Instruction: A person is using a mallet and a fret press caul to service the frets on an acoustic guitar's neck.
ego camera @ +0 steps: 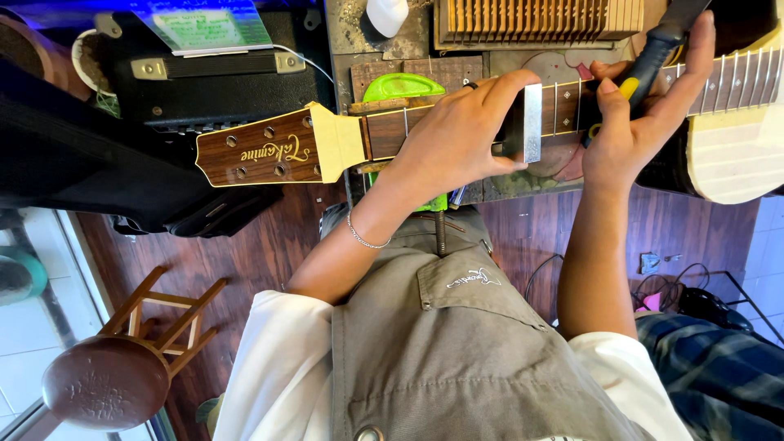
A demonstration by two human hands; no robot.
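My left hand (457, 135) presses a metal block (531, 122) across the guitar neck (392, 131) lying on the counter (523, 184); my right hand (645, 114) grips a black-and-yellow-handled tool (653, 61) just beside it.

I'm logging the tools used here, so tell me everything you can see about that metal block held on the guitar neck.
The metal block is a small rectangular bar, silvery grey with a brushed, dull sheen. It stands on edge across the fretboard of the guitar neck, between frets. The left hand grips it, thumb below and fingers curled over the top. Its near face shows; the far side is hidden. The right hand holds a black-and-yellow-handled tool beside it.
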